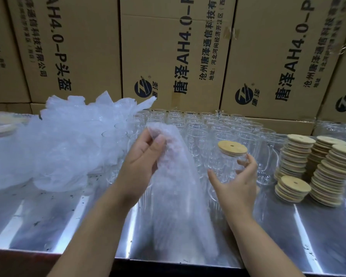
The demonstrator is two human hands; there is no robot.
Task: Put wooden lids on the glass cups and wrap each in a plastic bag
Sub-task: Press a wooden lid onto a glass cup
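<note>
- The cup [226,166] in hand is just off the table's middle, in front of the rows of glass, and it already has its lid [232,148] on, sitting a bit tilted toward me.
- The right hand [236,184] grasps that cup from the near side, thumb on one wall and fingers curled round the other.
- The left hand [142,154] pinches the top of a bag [178,186] between thumb and fingers. The bag hangs long and limp just beside the cup, and I can't tell whether its mouth is open.
- So for this cup the lidding looks done and the wrapping not yet begun; the cup is outside the bag.
- Behind it stand many open cups [198,124] with no lids, which looks like most of the job left.
- Lids [308,166] wait in tall stacks to the right, bags [58,146] in a heap to the left.
- I can't make out any finished, wrapped cup on the table [48,222].
- Boxes [168,47] wall off the back.
</note>
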